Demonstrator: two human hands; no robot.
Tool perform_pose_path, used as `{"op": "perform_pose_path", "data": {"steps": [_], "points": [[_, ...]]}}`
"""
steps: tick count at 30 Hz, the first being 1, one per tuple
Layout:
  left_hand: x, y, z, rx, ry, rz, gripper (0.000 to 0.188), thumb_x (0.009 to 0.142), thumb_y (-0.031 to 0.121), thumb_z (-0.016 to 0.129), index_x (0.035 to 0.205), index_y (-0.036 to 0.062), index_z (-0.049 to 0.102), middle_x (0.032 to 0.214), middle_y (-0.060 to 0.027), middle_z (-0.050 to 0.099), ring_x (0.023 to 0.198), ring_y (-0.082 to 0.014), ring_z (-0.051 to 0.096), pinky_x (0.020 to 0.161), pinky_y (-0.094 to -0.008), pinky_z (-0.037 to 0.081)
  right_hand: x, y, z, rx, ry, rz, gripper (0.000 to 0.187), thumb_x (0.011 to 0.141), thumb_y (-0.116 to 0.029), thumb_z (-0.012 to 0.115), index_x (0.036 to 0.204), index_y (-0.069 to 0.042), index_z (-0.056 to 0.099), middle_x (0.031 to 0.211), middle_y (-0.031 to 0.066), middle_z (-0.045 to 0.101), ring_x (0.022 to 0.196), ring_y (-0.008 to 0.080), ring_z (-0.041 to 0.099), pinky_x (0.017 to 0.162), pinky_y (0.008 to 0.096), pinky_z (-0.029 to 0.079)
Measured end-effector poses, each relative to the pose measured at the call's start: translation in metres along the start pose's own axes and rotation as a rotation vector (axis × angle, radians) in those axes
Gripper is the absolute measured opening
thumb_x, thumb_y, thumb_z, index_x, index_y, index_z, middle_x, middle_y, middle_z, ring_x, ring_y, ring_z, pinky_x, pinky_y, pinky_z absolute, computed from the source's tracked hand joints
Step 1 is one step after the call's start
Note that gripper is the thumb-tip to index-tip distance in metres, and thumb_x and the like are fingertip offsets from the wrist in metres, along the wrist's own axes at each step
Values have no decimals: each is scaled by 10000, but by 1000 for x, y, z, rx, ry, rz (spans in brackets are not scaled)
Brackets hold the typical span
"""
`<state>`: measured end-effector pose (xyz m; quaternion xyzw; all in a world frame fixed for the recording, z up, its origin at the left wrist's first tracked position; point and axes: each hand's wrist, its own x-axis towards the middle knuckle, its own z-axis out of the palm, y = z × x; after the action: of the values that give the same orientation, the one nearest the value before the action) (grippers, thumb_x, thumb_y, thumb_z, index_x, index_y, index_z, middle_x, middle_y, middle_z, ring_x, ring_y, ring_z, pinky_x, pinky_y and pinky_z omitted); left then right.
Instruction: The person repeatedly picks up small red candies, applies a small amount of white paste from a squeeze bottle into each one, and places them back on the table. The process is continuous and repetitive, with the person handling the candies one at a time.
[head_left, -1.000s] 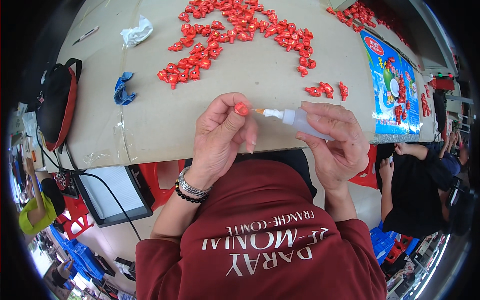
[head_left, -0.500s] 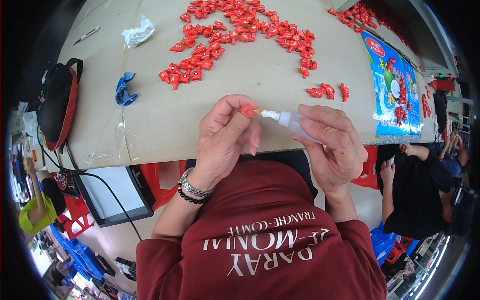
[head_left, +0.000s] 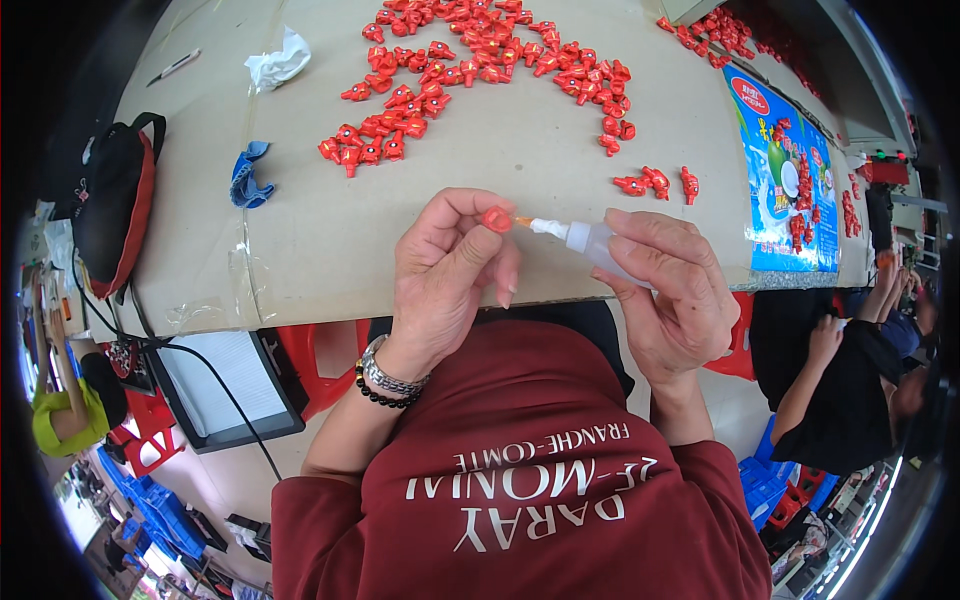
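Observation:
My left hand (head_left: pixel 447 262) pinches a small red plastic piece (head_left: pixel 496 220) between thumb and forefinger, over the near edge of the table. My right hand (head_left: pixel 672 285) is closed around a translucent white squeeze bottle (head_left: pixel 598 244), which lies sideways with its nozzle toward the left. White wrapping covers the base of the nozzle, and its thin amber tip (head_left: pixel 522 221) reaches the red piece or stops just short; I cannot tell which. Ahead of my hands lies a large spread of red pieces (head_left: pixel 490 55), some with eye-like marks. Several more red pieces (head_left: pixel 655 183) sit farther right.
Across the table (head_left: pixel 300 230) at left are a black and red pouch (head_left: pixel 130 205), a blue fabric scrap (head_left: pixel 250 177), crumpled tissue (head_left: pixel 279 62) and a cutter knife (head_left: pixel 175 67). A blue printed sheet (head_left: pixel 770 240) with red pieces lies at right. Co-workers (head_left: pixel 830 390) sit on both sides.
My right hand and the bottle have shifted slightly right, so the nozzle tip stands a little farther out from the red piece. My left hand has barely moved. The co-worker at right has raised an arm.

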<state>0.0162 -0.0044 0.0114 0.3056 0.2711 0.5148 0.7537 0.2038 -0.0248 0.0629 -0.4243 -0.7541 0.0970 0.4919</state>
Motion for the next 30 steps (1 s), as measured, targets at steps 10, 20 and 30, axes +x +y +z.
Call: {"op": "perform_pose_path", "data": {"steps": [10,20,30], "points": [[0,-3,0,-21,15,53,152,930,79,558,1053,-4,524,787,-59,579,569,-119,550,478,-232,446,-2,0,0,-20,-3,17,299,654,52,771,910,-1,626,962,178,662,868,272,657,705,331,553],[-1,-4,-1,-50,7,73,124,918,46,566,1026,-2,527,812,-72,595,571,-124,554,482,-235,447,-2,1,-1,-28,-14,8,305,651,54,773,913,2,625,968,180,661,870,276,657,711,333,550],[4,0,-7,188,18,300,138,912,40,571,1032,15,509,1093,-137,560,550,-134,543,451,-234,443,-4,0,-1,138,112,111,298,627,101,751,886,20,627,916,176,669,793,243,665,656,304,548]]}}
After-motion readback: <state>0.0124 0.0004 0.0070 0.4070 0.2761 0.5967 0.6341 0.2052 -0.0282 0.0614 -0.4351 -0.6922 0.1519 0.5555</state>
